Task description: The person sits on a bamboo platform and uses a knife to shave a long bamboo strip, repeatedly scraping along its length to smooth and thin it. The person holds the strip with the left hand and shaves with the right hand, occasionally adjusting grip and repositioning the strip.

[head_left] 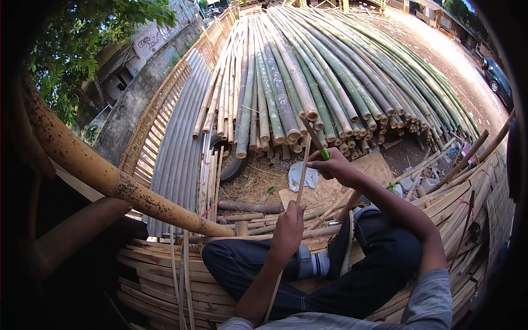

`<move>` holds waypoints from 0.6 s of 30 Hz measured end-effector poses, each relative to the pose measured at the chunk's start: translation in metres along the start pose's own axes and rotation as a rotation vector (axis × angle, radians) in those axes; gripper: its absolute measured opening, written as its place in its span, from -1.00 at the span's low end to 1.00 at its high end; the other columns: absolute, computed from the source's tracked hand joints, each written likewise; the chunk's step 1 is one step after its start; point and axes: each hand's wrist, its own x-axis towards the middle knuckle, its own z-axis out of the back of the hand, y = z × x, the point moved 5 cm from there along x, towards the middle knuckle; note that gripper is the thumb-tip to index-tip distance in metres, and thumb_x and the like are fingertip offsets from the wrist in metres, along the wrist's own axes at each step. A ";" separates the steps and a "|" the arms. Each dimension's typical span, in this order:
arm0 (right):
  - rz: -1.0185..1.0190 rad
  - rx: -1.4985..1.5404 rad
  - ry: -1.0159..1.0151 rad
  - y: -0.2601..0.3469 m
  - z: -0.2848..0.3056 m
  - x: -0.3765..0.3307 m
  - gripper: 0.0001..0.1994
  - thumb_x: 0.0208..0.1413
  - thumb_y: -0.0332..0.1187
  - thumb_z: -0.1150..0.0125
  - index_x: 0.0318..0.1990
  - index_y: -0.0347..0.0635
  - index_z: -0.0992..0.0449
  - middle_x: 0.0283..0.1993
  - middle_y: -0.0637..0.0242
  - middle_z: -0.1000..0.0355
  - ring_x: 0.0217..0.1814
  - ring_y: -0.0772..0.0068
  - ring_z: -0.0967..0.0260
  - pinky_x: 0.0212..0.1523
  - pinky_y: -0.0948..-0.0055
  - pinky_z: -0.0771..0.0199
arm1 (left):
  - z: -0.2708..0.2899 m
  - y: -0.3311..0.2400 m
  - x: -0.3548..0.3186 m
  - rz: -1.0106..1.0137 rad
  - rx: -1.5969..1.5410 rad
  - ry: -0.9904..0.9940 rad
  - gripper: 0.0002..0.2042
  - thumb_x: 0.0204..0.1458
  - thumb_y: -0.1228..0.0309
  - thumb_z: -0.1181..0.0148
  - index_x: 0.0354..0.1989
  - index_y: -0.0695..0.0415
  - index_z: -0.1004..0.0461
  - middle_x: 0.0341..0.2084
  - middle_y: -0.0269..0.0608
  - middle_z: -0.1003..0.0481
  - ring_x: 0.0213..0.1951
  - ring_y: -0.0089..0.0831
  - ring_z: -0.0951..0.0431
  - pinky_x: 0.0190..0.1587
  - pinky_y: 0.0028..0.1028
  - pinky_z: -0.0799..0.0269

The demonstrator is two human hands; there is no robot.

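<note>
One knife (317,141), one thin bamboo strip (301,175), two hands, one car (498,78), countless bamboo poles (308,71).

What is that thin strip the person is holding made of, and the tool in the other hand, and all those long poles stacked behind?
The thin strip, held in the left hand, looks like split bamboo: pale, matte, fibrous. The tool in the right hand seems to be a knife with a dark, probably metal blade and a green, likely plastic grip. The stacked poles are raw bamboo, green-grey with ringed nodes and hollow cut ends.

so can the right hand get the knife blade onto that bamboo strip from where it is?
Probably yes. The right hand holds the green-handled knife right beside the strip's upper end, which the left hand grips lower down; nothing sits between.
</note>
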 end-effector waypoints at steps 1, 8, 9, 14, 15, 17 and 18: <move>-0.019 0.055 0.019 -0.003 0.000 0.000 -0.77 0.02 -0.29 -0.37 -0.29 -0.29 -0.58 -0.72 0.55 -0.20 -0.74 0.76 -0.05 -0.72 0.64 0.08 | 0.000 -0.002 -0.001 0.001 0.117 -0.049 -0.69 0.29 0.19 0.15 -0.25 0.25 -0.28 -0.65 0.12 -0.43 -0.55 0.13 -0.48 -0.52 -0.07 -0.32; 0.009 -0.134 0.022 0.005 -0.009 -0.007 -0.75 0.01 -0.25 -0.39 -0.35 -0.29 -0.57 -0.67 0.55 -0.23 -0.70 0.75 -0.07 -0.67 0.60 0.04 | -0.007 0.017 -0.004 0.092 -0.194 0.069 -0.68 0.29 0.14 0.13 -0.25 0.19 -0.28 -0.63 -0.03 -0.43 -0.58 -0.10 -0.49 -0.54 -0.28 -0.36; 0.013 -0.155 0.030 0.007 -0.010 -0.007 -0.75 0.00 -0.25 -0.39 -0.36 -0.29 -0.58 -0.66 0.55 -0.24 -0.67 0.75 -0.08 -0.65 0.60 0.01 | -0.011 0.029 -0.005 0.146 -0.404 0.165 -0.69 0.28 0.13 0.12 -0.25 0.16 -0.29 -0.64 -0.13 -0.42 -0.62 -0.25 -0.47 -0.56 -0.38 -0.35; 0.159 -0.291 0.059 0.007 -0.009 -0.004 -0.75 -0.01 -0.25 -0.40 -0.38 -0.30 -0.58 -0.60 0.50 -0.33 -0.58 0.70 -0.18 -0.57 0.52 -0.13 | -0.008 0.055 -0.041 0.328 -0.966 0.627 -0.73 0.28 0.12 0.09 -0.25 0.09 -0.28 -0.59 -0.35 -0.32 -0.72 -0.64 -0.26 -0.69 -0.65 -0.19; 0.231 -0.326 0.076 0.009 -0.015 -0.003 -0.74 -0.01 -0.25 -0.39 -0.39 -0.30 -0.57 -0.60 0.48 -0.35 -0.58 0.68 -0.19 -0.56 0.50 -0.15 | -0.005 0.060 -0.048 0.334 -1.058 0.625 -0.73 0.28 0.12 0.09 -0.26 0.09 -0.27 -0.61 -0.36 -0.29 -0.74 -0.66 -0.22 -0.72 -0.66 -0.14; 0.253 -0.453 0.051 0.009 -0.020 -0.004 -0.72 -0.02 -0.23 -0.39 -0.41 -0.32 -0.55 -0.61 0.36 -0.38 -0.59 0.59 -0.21 -0.54 0.44 -0.20 | -0.001 0.070 -0.055 0.343 -1.240 0.618 -0.73 0.28 0.13 0.09 -0.27 0.09 -0.26 -0.65 -0.39 -0.23 -0.78 -0.69 -0.13 -0.78 -0.67 -0.04; 0.264 -0.519 0.043 0.012 -0.025 -0.006 -0.71 -0.02 -0.23 -0.39 -0.43 -0.33 -0.54 -0.61 0.30 -0.39 -0.60 0.55 -0.22 -0.53 0.41 -0.22 | 0.001 0.074 -0.053 0.341 -1.295 0.595 -0.73 0.28 0.13 0.08 -0.28 0.09 -0.25 -0.66 -0.40 -0.20 -0.80 -0.70 -0.09 -0.79 -0.68 0.01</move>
